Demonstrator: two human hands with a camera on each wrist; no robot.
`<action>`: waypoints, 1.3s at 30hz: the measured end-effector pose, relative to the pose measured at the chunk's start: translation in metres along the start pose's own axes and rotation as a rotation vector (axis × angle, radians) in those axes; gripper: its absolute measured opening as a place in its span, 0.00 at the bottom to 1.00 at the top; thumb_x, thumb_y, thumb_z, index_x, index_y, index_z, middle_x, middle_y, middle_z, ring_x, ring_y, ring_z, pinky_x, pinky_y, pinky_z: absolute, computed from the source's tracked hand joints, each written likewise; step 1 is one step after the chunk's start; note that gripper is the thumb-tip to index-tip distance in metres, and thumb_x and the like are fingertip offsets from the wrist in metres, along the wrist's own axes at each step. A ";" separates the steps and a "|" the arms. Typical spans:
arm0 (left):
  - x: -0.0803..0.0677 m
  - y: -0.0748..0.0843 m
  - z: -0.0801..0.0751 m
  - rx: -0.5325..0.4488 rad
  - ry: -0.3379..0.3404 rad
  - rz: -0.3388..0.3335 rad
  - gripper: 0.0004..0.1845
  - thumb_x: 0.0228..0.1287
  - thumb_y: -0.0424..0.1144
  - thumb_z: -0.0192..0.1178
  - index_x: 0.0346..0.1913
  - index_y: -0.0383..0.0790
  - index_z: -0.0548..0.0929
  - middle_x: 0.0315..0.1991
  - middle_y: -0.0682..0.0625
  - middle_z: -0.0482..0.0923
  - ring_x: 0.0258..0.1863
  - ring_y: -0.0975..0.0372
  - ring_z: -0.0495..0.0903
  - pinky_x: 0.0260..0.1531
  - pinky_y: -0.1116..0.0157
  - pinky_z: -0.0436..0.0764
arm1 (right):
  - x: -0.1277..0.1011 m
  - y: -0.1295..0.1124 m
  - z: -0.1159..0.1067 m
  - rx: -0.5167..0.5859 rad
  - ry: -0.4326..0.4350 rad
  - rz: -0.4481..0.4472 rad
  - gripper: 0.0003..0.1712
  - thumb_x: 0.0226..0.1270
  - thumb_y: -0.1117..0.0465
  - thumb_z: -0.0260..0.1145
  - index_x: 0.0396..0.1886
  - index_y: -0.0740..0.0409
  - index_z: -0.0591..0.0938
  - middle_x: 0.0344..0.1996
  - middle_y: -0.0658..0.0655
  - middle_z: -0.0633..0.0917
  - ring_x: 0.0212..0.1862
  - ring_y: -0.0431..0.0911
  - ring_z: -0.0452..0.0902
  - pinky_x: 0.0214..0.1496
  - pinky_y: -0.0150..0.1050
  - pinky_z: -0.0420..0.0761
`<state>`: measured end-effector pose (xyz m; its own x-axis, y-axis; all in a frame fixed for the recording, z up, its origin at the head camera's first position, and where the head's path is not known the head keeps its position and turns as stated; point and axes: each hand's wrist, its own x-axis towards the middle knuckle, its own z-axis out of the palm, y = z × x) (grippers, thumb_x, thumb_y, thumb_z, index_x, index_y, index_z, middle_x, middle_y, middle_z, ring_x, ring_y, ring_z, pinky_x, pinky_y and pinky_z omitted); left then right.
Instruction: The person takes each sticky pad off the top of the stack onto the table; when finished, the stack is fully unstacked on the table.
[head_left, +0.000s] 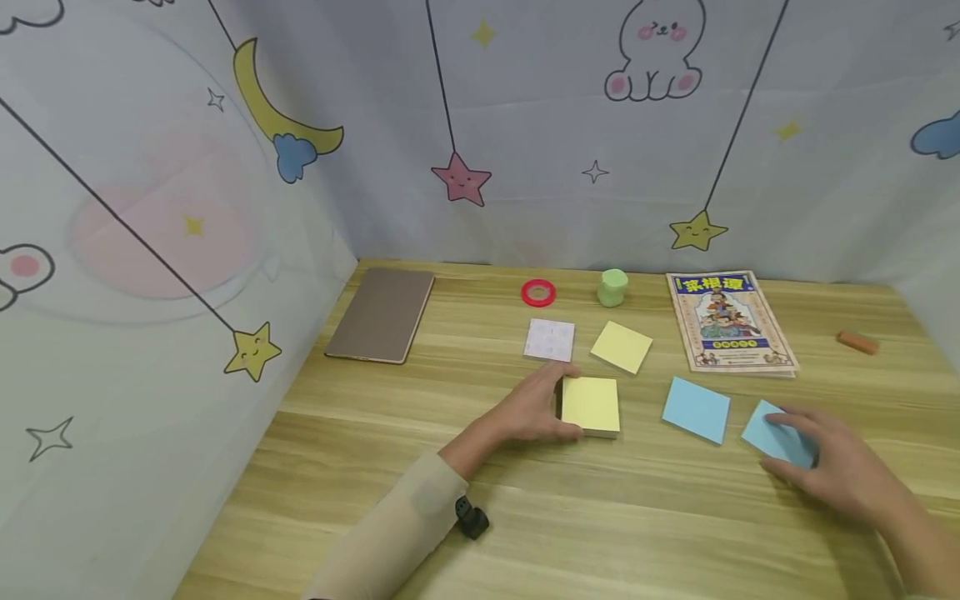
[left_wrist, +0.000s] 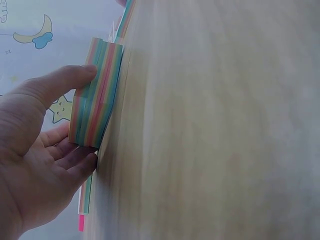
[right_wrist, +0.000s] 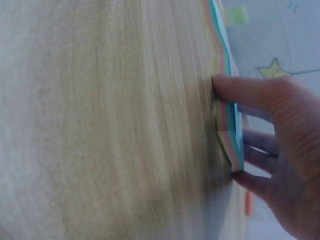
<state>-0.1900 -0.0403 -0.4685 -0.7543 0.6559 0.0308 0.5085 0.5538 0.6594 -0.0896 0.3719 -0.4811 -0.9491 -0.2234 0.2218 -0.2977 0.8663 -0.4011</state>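
My left hand (head_left: 536,408) holds a thick stack of sticky notes (head_left: 591,405) with a yellow top sheet. In the left wrist view, the thumb presses the stack's striped side (left_wrist: 95,95) and the other fingers lie at its lower end. Over on the right, my right hand (head_left: 843,462) grips a blue-topped sticky note pad (head_left: 776,435). The right wrist view shows the thumb and fingers about that pad's layered edge (right_wrist: 227,112). Between the hands lies another blue-topped sticky note pad (head_left: 696,410), which neither hand touches.
Behind the hands are a thinner yellow pad (head_left: 621,347) and a pale patterned pad (head_left: 550,340). Farther back stand a red tape ring (head_left: 527,293) and a small green object (head_left: 612,288). A brown notebook (head_left: 382,317), an illustrated booklet (head_left: 727,321) and an orange-brown block (head_left: 858,342) lie around.
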 end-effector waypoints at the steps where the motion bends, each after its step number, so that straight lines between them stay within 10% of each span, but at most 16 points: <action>1: 0.000 0.000 0.000 0.001 -0.001 -0.002 0.44 0.49 0.48 0.77 0.67 0.38 0.67 0.63 0.48 0.69 0.62 0.61 0.68 0.63 0.66 0.67 | 0.000 0.000 0.000 0.000 -0.001 -0.002 0.33 0.47 0.55 0.81 0.53 0.63 0.79 0.55 0.74 0.74 0.53 0.72 0.67 0.47 0.64 0.66; 12: -0.001 0.002 -0.002 -0.005 -0.004 -0.010 0.45 0.48 0.48 0.77 0.67 0.39 0.67 0.63 0.48 0.69 0.63 0.61 0.68 0.63 0.66 0.67 | 0.008 -0.013 -0.010 0.018 -0.030 0.012 0.31 0.56 0.54 0.77 0.56 0.64 0.78 0.58 0.75 0.70 0.56 0.74 0.64 0.49 0.71 0.65; 20: -0.001 0.002 -0.002 -0.007 -0.001 -0.008 0.45 0.48 0.48 0.77 0.67 0.39 0.67 0.63 0.48 0.69 0.62 0.61 0.68 0.63 0.66 0.67 | 0.039 -0.062 -0.010 0.014 0.067 -0.176 0.29 0.51 0.60 0.78 0.54 0.59 0.81 0.57 0.66 0.76 0.57 0.66 0.69 0.49 0.66 0.69; 29: -0.002 0.003 -0.003 -0.007 -0.004 -0.013 0.44 0.49 0.48 0.77 0.67 0.38 0.67 0.63 0.47 0.69 0.62 0.60 0.68 0.62 0.65 0.68 | 0.073 -0.135 0.043 0.068 -0.107 -0.313 0.33 0.58 0.56 0.75 0.64 0.54 0.76 0.66 0.62 0.71 0.64 0.59 0.67 0.59 0.59 0.72; 39: -0.001 0.001 -0.001 0.007 -0.003 0.001 0.43 0.49 0.47 0.77 0.66 0.39 0.67 0.62 0.49 0.69 0.62 0.62 0.68 0.62 0.67 0.67 | 0.102 -0.158 0.075 0.088 -0.180 -0.386 0.32 0.57 0.54 0.76 0.61 0.56 0.79 0.68 0.62 0.69 0.68 0.57 0.64 0.66 0.55 0.67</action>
<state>-0.1897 -0.0413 -0.4672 -0.7525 0.6579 0.0286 0.5120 0.5571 0.6538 -0.1471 0.1788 -0.4615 -0.7666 -0.6049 0.2152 -0.6349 0.6641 -0.3949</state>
